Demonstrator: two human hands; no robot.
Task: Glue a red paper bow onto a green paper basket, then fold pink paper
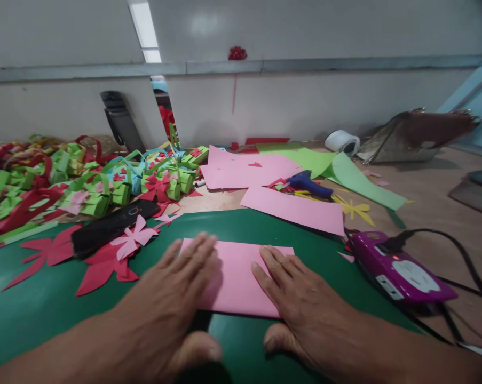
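Note:
A folded pink paper sheet point(241, 269) lies on a dark green cutting mat point(44, 309) right in front of me. My left hand point(172, 298) rests flat on the sheet's left part, fingers stretched out and pointing away. My right hand point(297, 298) lies flat on the sheet's right part, fingers spread, thumb on the mat below the sheet's near edge. Neither hand holds anything.
Red and pink paper flowers point(132, 240) and a black phone point(112, 226) lie left of the sheet. Green, blue and red paper baskets point(84, 181) pile up at the far left. Pink sheets point(292, 210), green sheets point(345, 170), a blue glue gun point(308, 184), a purple power strip point(401, 269) and a tape roll point(342, 142) sit to the right.

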